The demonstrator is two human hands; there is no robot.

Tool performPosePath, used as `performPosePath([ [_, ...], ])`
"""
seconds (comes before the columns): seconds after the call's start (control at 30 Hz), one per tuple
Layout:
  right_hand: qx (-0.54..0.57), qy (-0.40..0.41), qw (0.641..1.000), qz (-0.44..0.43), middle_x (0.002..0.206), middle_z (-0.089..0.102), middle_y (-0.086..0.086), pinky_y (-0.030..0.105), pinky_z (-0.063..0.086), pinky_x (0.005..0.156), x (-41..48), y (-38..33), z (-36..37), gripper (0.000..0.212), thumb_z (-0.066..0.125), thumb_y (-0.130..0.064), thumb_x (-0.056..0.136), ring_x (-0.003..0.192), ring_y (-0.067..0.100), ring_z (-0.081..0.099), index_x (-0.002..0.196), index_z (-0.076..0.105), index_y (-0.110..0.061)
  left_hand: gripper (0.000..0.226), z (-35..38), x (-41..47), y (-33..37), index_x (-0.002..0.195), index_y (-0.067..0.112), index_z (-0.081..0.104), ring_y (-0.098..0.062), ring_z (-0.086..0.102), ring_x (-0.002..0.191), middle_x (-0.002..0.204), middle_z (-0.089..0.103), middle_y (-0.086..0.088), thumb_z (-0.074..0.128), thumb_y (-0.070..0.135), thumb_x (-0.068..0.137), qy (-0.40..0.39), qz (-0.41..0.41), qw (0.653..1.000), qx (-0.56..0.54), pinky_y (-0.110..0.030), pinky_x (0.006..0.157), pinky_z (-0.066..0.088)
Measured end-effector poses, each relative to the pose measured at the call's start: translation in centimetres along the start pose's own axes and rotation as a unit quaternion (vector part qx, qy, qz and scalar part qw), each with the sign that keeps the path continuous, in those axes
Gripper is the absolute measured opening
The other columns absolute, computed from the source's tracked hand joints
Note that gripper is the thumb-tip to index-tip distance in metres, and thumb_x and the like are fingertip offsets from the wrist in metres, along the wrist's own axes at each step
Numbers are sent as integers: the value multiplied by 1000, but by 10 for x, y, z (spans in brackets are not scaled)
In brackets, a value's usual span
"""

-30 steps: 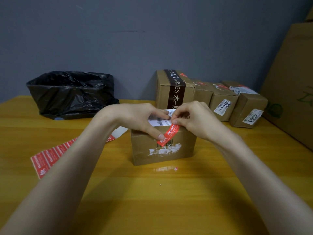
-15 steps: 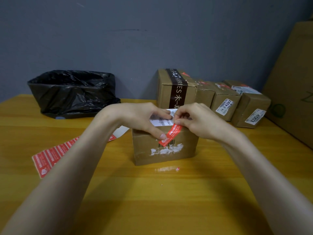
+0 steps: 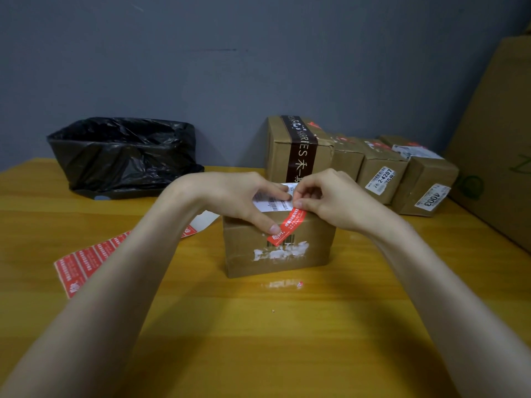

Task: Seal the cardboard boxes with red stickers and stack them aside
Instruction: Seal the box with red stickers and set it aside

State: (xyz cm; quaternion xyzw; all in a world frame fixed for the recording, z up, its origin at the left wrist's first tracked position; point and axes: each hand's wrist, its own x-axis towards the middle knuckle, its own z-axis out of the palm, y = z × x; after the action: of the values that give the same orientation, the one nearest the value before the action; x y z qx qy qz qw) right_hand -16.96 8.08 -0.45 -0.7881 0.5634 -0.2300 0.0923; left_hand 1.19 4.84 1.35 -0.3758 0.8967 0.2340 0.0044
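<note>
A small cardboard box (image 3: 278, 251) is seen at the centre of the frame, set on a yellow wooden table (image 3: 258, 340). A red sticker (image 3: 288, 226) is laid slantwise from the box's top edge down its front face. The sticker's upper end is pinched by the curled fingers of the right hand (image 3: 336, 202), while its lower end is pressed by the outstretched thumb of the left hand (image 3: 230, 196), whose fingers are laid over a white label (image 3: 270, 204). A sheet of red stickers (image 3: 86, 262) is seen at the left, a black bag (image 3: 123, 156) at upper left, and a row of boxes (image 3: 373, 165) behind.
</note>
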Motion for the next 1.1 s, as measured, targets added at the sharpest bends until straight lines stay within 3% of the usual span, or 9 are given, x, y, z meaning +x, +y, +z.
performPosePath([
  [0.17, -69, -33, 997, -7, 87, 54, -8, 39, 45, 84, 4, 1, 6, 16, 54, -25, 92, 91, 17, 53, 77, 50, -31, 69, 1, 0, -1, 142, 31, 36, -6, 27, 137, 153, 23, 17, 66, 38, 81, 1, 4, 1000, -9, -20, 102, 26],
  [0.3, -65, -51, 996, -23, 87, 49, -9, 32, 39, 78, 2, 2, 3, 12, 50, -24, 95, 88, 14, 49, 82, 49, -26, 69, 1, 0, -1, 142, 32, 36, -6, 26, 137, 153, 23, 17, 66, 39, 80, 5, 2, 1000, -9, -20, 102, 25],
  [0.47, -7, -52, 998, -19, 79, 53, -10, 18, 35, 61, 0, 4, -2, 13, 51, -21, 94, 71, 4, 47, 82, 52, -25, 71, 1, -2, 0, 142, 34, 36, -8, 28, 137, 153, 23, 18, 67, 41, 79, 6, -6, 1000, -8, -27, 108, 28],
  [0.57, 91, -35, 995, -15, 81, 60, -5, 24, 44, 70, 0, 7, -5, 18, 60, -16, 89, 75, 8, 53, 79, 56, -30, 69, 0, -3, 1, 141, 35, 37, -8, 29, 136, 152, 24, 19, 67, 41, 79, 6, -8, 1000, -14, -26, 106, 29],
  [0.63, 99, -36, 994, -15, 81, 65, -7, 22, 46, 72, -1, 8, -6, 16, 66, -15, 85, 76, 5, 56, 77, 63, -28, 66, 0, -3, 2, 140, 37, 38, -8, 29, 136, 152, 24, 19, 66, 40, 80, 3, -9, 1000, -16, -24, 103, 29],
  [0.73, 77, -9, 997, -12, 73, 63, -16, 12, 40, 66, -2, 5, -5, 17, 70, -16, 81, 70, -1, 55, 69, 66, -28, 69, -1, -2, 3, 142, 36, 35, -9, 27, 137, 153, 22, 18, 65, 40, 80, 1, -14, 1000, -8, -21, 99, 28],
  [0.9, -27, -29, 999, -25, 82, 52, -17, 25, 37, 72, -1, 1, -3, 27, 62, -21, 88, 76, 3, 49, 67, 51, -36, 70, -1, -2, 2, 143, 34, 34, -9, 25, 138, 153, 21, 18, 66, 41, 80, 3, -12, 1000, -6, -26, 105, 28],
  [1.1, -84, -54, 995, -31, 80, 44, -20, 25, 28, 67, -1, 0, -6, 19, 54, -25, 92, 81, 6, 44, 77, 47, -33, 71, -1, -2, 2, 143, 33, 34, -7, 24, 138, 153, 21, 18, 66, 39, 81, 3, -11, 1000, -6, -20, 100, 25],
])
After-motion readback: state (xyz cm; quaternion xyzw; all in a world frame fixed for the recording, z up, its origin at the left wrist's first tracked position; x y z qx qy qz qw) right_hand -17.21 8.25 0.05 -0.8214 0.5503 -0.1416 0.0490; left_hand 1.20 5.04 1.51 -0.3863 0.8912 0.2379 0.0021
